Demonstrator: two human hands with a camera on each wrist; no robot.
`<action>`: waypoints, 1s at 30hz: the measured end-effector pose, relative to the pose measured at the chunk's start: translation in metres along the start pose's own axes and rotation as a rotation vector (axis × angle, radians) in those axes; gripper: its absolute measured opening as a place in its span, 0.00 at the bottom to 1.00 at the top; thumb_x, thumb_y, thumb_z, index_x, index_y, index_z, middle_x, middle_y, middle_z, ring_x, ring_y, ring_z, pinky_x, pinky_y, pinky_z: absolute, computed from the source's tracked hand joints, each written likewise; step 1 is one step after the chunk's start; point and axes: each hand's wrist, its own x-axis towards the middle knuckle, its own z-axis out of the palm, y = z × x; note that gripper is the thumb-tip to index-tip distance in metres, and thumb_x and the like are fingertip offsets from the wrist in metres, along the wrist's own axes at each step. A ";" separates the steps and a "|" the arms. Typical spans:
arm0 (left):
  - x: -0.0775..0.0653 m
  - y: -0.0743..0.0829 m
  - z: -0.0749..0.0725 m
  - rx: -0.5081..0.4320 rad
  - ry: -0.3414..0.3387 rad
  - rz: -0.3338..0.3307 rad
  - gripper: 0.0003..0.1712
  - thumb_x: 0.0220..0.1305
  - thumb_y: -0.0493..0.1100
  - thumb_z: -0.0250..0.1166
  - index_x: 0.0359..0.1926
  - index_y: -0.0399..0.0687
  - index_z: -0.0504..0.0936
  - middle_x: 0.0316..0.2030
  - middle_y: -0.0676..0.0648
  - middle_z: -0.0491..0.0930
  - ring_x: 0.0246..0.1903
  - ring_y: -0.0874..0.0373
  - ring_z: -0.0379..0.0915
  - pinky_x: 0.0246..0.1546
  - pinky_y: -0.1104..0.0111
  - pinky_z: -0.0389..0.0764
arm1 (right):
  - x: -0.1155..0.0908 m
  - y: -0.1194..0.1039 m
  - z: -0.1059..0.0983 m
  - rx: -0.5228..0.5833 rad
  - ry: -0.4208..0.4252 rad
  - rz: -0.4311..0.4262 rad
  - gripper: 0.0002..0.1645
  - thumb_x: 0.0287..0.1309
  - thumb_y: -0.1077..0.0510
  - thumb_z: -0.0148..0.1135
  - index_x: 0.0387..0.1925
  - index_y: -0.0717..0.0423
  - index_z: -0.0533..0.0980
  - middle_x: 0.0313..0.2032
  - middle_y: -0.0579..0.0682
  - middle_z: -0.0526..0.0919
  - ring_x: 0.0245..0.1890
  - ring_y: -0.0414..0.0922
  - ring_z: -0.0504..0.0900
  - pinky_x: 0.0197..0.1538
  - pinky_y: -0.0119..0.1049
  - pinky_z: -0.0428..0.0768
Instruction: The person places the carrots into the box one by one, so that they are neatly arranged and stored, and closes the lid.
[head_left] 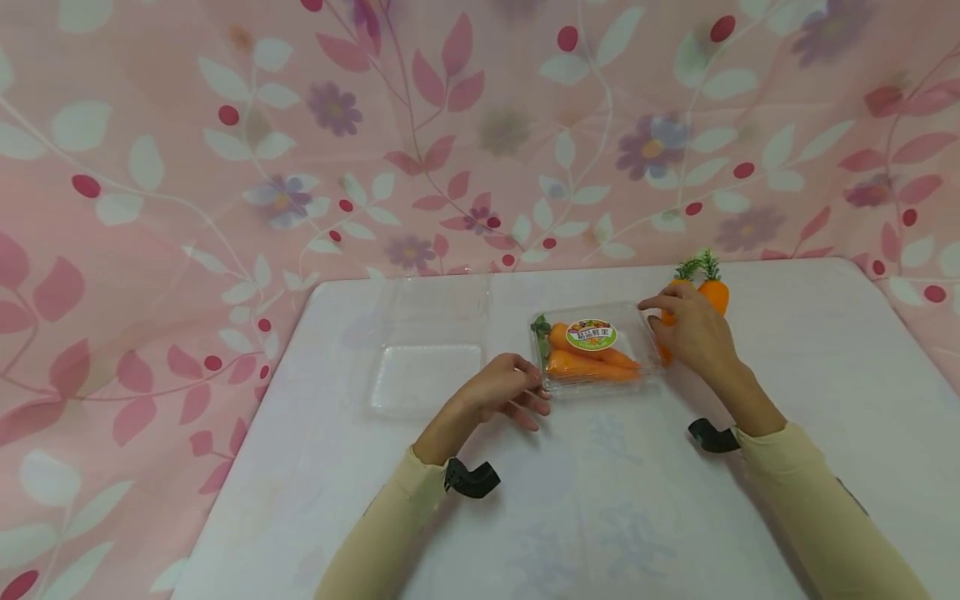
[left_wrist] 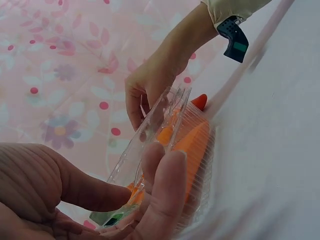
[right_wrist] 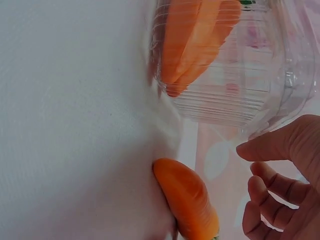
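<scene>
A clear plastic box (head_left: 648,333) with its lid folded over holds orange carrots (head_left: 588,367) with green tops under a round fruit label (head_left: 591,334). At its near left corner, my left hand (head_left: 510,392) pinches the rim between thumb and forefinger, the other fingers spread. My right hand (head_left: 693,329) is at the far right corner, its fingertips right at the rim. In the right wrist view its thumb (right_wrist: 267,147) meets the rim and the other fingers stay loosely bent below, around nothing. A loose carrot (right_wrist: 185,200) lies beside the box, under the right hand.
Another clear box (head_left: 427,379) lies open to the left, its lid (head_left: 438,308) flat behind it. Loose carrots with green tops (head_left: 714,296) lie at the back right, partly hidden by the right hand. A floral curtain (head_left: 480,125) hangs behind the white table (head_left: 600,517).
</scene>
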 end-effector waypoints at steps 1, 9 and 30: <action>0.000 0.000 0.000 0.002 0.005 0.002 0.11 0.73 0.36 0.53 0.50 0.32 0.68 0.40 0.33 0.82 0.27 0.52 0.83 0.24 0.61 0.85 | 0.000 0.000 -0.001 0.006 -0.012 -0.009 0.14 0.58 0.67 0.64 0.45 0.55 0.85 0.42 0.56 0.75 0.31 0.50 0.71 0.22 0.37 0.71; 0.001 0.001 -0.001 0.023 0.025 0.017 0.09 0.72 0.36 0.53 0.48 0.34 0.67 0.37 0.36 0.81 0.25 0.53 0.82 0.23 0.62 0.84 | -0.008 -0.004 -0.017 0.106 -0.074 -0.006 0.20 0.64 0.61 0.62 0.57 0.56 0.79 0.44 0.57 0.76 0.33 0.50 0.75 0.22 0.37 0.72; 0.004 0.000 -0.003 0.012 0.039 0.006 0.12 0.73 0.38 0.53 0.52 0.37 0.63 0.47 0.31 0.75 0.29 0.53 0.83 0.23 0.62 0.84 | -0.043 -0.011 -0.048 0.328 -0.512 0.272 0.30 0.63 0.42 0.64 0.54 0.61 0.78 0.40 0.54 0.80 0.37 0.50 0.75 0.31 0.36 0.77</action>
